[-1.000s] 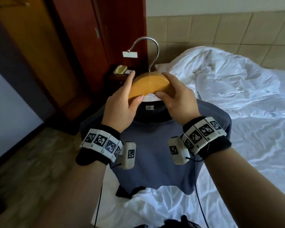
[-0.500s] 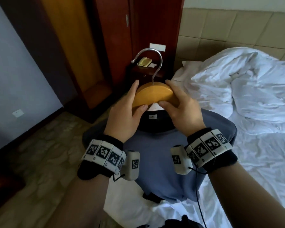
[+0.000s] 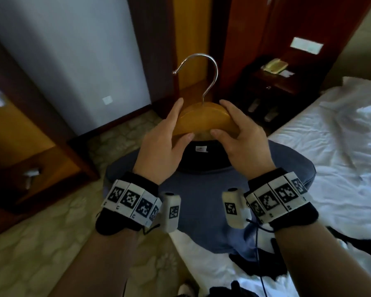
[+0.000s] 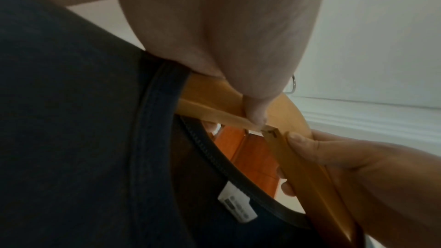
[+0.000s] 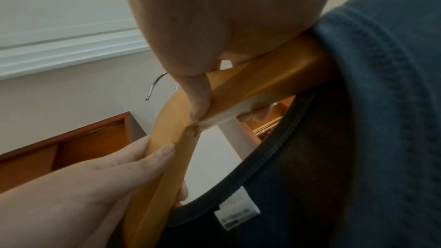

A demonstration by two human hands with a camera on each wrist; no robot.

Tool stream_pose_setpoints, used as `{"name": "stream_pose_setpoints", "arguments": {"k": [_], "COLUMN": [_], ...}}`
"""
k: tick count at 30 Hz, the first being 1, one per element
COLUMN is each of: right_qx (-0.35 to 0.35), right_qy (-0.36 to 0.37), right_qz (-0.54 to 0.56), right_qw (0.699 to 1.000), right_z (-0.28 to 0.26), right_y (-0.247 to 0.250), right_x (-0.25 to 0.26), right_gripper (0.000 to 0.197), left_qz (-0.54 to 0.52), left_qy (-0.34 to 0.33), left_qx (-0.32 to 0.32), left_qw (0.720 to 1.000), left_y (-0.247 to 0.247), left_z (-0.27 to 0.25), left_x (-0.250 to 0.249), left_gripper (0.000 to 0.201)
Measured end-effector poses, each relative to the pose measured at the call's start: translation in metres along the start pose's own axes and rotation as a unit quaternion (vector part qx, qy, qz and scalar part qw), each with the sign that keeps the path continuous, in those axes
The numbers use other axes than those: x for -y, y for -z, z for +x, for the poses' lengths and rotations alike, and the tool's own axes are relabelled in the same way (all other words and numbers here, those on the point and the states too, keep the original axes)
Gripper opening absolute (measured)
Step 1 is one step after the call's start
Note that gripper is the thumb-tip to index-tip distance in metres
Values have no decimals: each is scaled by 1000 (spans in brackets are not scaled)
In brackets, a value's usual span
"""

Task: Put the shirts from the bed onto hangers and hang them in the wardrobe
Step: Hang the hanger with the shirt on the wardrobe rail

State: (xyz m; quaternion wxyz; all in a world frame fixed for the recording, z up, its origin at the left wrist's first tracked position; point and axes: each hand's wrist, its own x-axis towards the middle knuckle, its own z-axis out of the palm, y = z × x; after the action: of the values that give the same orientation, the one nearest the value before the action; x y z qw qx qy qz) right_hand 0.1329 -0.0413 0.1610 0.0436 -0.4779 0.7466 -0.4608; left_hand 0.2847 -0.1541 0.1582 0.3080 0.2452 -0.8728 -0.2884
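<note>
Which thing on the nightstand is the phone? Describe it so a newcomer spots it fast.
In the head view, find the white bed on the right, then the dark wooden nightstand past its far corner, against the red-brown panelling. The phone lies on top: a pale yellowish handset set, bulkier than the small white card beside it.

One curved wooden hanger [image 3: 204, 121] with a metal hook, one grey-blue cotton T-shirt [image 3: 201, 202] with a dark collar — two bare hands, left [image 3: 161, 151] and right [image 3: 242, 144].
</note>
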Motion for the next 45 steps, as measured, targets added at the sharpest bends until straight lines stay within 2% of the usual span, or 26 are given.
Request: {"name": "stream_pose_setpoints", "arguments": {"k": [4, 9, 13, 18, 26, 32, 39, 45], "right_qx": [46, 99, 150, 182, 219, 232, 241, 227], "right_qy": [56, 128, 166, 204, 212, 233, 277, 285], "right_qz": [28, 94, 115, 128, 186, 187, 134, 147], "right_qw": [997, 982, 968, 953, 934, 926, 920, 920], "right_z": [17, 31, 39, 44, 60, 82, 118, 154], "right_y": [-38, -93, -139, -212, -364, -440, -514, -596], "right_x": [22, 73, 124, 190, 311, 394, 456, 499], "right_gripper": [61, 60, 59, 57, 57, 61, 61, 59], "left_qz": [31, 99, 148, 160, 213, 244, 247, 228], "left_qy": [68, 136, 148, 164, 174, 176, 178, 194], "left_qx": [-65, -143, -192, -251, -292, -304, -315, -323], "left_qw": [995, 975, 959, 940, 916, 904, 899, 898], "left_y": [29, 88, 143, 211, 352, 453, 542, 600], "left_z": [-19, -50, -77, -107, -146, -149, -141, -126], "left_x": [15, 38, 61, 114, 223, 279, 339, 418], "left_gripper": [69, 72, 73, 74, 76, 76, 76, 75]}}
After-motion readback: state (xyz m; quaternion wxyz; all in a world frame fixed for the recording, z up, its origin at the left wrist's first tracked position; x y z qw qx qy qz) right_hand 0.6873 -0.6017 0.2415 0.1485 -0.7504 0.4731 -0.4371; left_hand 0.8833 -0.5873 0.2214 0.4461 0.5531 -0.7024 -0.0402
